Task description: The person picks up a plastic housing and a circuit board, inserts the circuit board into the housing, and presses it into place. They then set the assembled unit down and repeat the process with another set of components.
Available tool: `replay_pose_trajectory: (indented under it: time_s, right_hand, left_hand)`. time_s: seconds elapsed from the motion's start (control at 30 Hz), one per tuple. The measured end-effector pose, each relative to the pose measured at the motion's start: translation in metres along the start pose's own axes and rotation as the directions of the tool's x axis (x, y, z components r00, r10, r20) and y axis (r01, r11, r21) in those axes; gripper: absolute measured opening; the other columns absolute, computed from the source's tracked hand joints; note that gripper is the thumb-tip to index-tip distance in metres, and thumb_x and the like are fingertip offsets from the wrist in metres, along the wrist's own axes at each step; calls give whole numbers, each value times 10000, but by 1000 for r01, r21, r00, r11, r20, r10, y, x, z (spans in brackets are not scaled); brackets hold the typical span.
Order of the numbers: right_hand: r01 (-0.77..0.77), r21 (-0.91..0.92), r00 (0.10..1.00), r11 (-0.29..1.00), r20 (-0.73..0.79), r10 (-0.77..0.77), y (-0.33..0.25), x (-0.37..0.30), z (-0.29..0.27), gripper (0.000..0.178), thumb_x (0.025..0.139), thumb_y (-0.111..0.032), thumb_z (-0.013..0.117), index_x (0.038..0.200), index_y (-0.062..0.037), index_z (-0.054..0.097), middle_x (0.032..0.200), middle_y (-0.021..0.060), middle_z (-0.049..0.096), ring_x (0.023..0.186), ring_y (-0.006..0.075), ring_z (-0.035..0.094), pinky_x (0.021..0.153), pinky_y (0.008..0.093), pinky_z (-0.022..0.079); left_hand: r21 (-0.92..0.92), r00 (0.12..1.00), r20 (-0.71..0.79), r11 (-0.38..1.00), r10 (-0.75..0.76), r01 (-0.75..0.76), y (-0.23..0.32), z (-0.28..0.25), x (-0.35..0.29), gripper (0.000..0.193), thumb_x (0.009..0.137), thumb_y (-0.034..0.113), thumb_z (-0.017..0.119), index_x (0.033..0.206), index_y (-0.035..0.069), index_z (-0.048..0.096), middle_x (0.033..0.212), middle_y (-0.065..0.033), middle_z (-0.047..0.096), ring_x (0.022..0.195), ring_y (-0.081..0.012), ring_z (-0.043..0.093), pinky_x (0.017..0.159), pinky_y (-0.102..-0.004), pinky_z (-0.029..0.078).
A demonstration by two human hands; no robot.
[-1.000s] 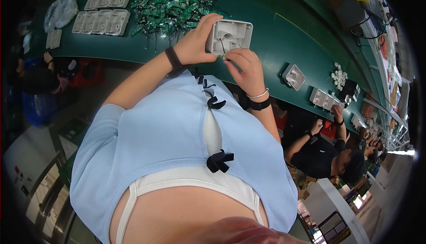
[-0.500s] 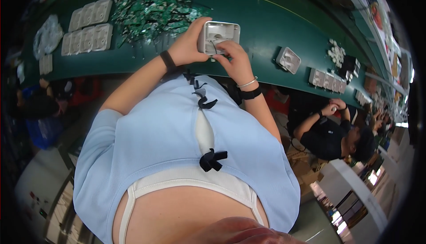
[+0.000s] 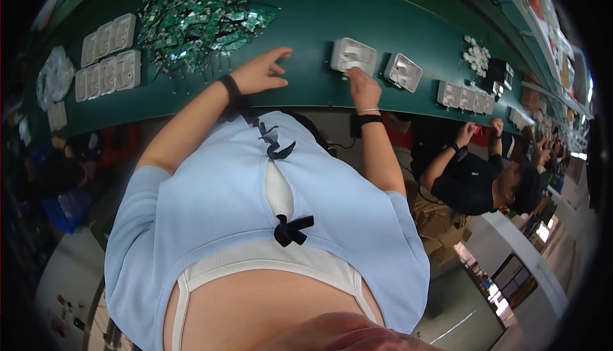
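Observation:
My right hand (image 3: 365,90) pinches the near edge of a white open plastic housing (image 3: 355,51), which sits on the green table. Some of its fingertips are hidden against the housing's wall. My left hand (image 3: 258,73) is empty, hovering over the table's near side with its fingers apart. Just beyond it and to the left lies a heap of small green circuit boards (image 3: 198,25) with dark wires. Another white housing (image 3: 403,73) rests a short way right of the one in my right hand.
Two rows of white housings (image 3: 108,76) stand at the left beside a clear plastic bag (image 3: 55,76). Farther right are more housings (image 3: 465,97), a pile of small white parts (image 3: 476,54) and a dark box (image 3: 498,76). A co-worker (image 3: 476,175) in black sits at the right.
The housing has gone from between both hands to the table on the right, with my right hand still at it. My left hand has let go and moved slightly left.

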State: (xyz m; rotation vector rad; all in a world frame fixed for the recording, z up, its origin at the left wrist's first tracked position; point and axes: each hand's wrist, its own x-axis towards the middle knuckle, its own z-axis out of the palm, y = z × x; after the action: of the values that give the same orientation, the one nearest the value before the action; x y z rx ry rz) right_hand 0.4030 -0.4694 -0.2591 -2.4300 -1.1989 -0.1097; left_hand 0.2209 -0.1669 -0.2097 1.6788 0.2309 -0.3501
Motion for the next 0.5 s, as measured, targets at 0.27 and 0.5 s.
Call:
replay_pose_trajectory:
  time_s: [0.27, 0.5]
  right_hand:
    - [-127, -336, 977, 933, 121, 176, 96, -35, 8, 209, 1009, -208, 575, 1095, -164, 760, 1157, 45, 754, 950, 303, 742, 757, 431, 603]
    - [-198, -335, 940, 921, 201, 275, 124, -47, -22, 249, 1007, -153, 559, 1190, -114, 723, 1244, 92, 719, 1075, 352, 698, 869, 444, 581]
  left_hand:
    - [16, 839, -531, 988, -120, 151, -63, -61, -119, 744, 890, 272, 805, 1511, 69, 449, 1470, -159, 526, 1276, -291, 602, 1037, -419, 501]
    - [10, 204, -969, 807, -137, 590, -136, -110, -212, 880, 803, 422, 871, 1471, 8, 475, 1524, -213, 441, 1358, -396, 494, 1108, -463, 445]
